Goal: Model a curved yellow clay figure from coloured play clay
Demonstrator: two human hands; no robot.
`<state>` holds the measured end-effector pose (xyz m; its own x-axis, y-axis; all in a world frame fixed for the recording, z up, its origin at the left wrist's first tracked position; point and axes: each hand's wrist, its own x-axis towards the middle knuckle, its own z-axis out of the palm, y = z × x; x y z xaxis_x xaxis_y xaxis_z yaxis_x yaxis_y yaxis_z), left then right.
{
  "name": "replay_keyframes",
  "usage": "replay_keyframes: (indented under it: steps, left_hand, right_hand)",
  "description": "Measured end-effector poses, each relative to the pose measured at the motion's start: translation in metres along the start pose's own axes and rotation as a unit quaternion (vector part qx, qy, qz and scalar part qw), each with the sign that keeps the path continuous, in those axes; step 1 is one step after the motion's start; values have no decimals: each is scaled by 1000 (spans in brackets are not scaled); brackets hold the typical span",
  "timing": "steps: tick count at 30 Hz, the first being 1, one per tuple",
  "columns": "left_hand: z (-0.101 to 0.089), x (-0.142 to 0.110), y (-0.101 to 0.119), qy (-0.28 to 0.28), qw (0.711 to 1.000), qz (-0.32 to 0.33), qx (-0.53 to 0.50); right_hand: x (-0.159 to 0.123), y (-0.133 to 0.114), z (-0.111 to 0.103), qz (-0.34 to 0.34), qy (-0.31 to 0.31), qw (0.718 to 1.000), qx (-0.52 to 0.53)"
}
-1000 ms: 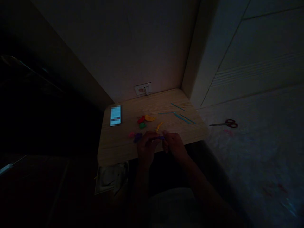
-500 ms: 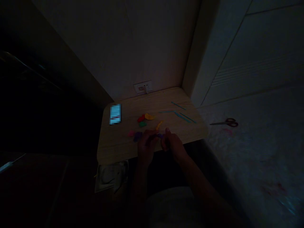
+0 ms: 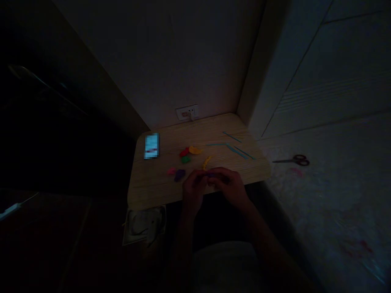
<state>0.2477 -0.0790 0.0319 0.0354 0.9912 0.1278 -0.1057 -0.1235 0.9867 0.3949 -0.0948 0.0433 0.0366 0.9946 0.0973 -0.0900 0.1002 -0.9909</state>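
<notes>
Over the front edge of the small wooden table (image 3: 152, 191), my left hand (image 3: 193, 186) and my right hand (image 3: 229, 185) meet, fingertips closed on a small piece of purple modelling clay (image 3: 210, 175). Fingers hide much of that piece. Just beyond them lies a yellow bumpy clay strip (image 3: 207, 162). Left of my left hand sit a purple clay lump (image 3: 180, 175) and a pink clay lump (image 3: 171, 171). Farther back, red clay (image 3: 184, 152), green clay (image 3: 185, 159) and a yellow-orange clay piece (image 3: 194, 150) lie close together.
Several thin blue-green sticks or tools (image 3: 236, 150) lie on the table's right side. A lit phone (image 3: 151, 145) rests at the back left. Scissors (image 3: 291, 160) lie on the pale surface to the right. A wall socket (image 3: 187, 112) is behind the table. The room is dim.
My right hand's fingers have shifted around the purple clay, its thumb no longer raised, and both hands are closer together. The view has swung slightly; the table items look unmoved.
</notes>
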Motion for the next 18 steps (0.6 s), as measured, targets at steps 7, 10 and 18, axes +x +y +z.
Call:
replay_keyframes:
  steps: [7,10,18]
  left_hand:
    - [-7,6,8,-32,999,0,32]
    - [-6,6,12,-29,998,9,59]
    - [-25,12,12,120,992,-5,45]
  right_hand:
    - [-2,0,-5,-54,-26,996,-63]
    - [-3,-1,-2,-80,2,993,-87]
    - [13,-7,-18,-42,309,949,36]
